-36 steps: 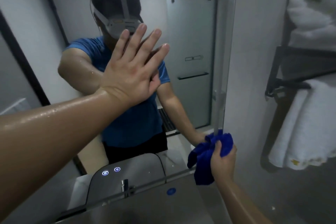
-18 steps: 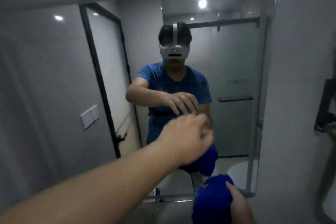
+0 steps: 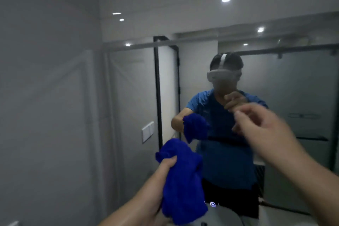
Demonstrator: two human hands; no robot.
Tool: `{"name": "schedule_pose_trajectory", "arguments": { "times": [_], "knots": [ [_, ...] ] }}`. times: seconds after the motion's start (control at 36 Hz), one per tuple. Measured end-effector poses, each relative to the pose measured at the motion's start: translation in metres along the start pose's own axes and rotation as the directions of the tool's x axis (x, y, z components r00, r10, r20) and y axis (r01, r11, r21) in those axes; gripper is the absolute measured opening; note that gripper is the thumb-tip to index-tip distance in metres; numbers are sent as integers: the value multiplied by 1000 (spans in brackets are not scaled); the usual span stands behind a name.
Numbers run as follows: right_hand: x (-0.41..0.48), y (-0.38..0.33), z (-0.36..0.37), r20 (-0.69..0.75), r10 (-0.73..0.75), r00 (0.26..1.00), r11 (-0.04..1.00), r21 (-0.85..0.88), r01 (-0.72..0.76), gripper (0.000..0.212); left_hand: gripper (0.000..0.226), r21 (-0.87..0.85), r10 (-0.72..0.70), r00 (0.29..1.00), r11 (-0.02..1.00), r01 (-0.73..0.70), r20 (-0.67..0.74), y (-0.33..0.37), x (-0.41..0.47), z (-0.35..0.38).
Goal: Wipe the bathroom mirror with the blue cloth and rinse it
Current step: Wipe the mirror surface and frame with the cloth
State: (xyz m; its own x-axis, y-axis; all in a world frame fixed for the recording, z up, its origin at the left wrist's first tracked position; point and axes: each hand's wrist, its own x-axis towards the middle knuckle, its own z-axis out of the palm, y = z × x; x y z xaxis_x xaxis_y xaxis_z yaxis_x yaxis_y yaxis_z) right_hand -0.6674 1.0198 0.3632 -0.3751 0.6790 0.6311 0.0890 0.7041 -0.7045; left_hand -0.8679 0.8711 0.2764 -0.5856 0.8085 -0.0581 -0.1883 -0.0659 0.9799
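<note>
The mirror [image 3: 128, 97] fills the wall ahead and reflects the person. The blue cloth [image 3: 183, 180] hangs bunched in front of its lower centre, clenched in the left hand [image 3: 163, 170], with its lower end near a grey appliance [image 3: 220, 214]. The right hand [image 3: 264, 126] is raised, motion-blurred, fingers loosely curled, holding nothing.

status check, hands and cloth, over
Left hand gripping the blue cloth, bunched, short of the mirror. Right hand raised, empty, blurred. Nothing blocking the glass.
</note>
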Motion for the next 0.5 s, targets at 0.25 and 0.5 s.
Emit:
{"name": "schedule_pose_trajectory", "arguments": {
  "times": [0.25, 0.5],
  "knots": [
    [159, -64, 54, -43, -678, 734, 601, -606, 520, 52, 64, 6, 245, 953, 969, -247, -176, 47, 23, -50],
    [219, -61, 75, -98, -716, 692, 511, -749, 423, 49, 33, 499, 697, 682, 681, -535, -221, 92, 65, -23]
  ]
}}
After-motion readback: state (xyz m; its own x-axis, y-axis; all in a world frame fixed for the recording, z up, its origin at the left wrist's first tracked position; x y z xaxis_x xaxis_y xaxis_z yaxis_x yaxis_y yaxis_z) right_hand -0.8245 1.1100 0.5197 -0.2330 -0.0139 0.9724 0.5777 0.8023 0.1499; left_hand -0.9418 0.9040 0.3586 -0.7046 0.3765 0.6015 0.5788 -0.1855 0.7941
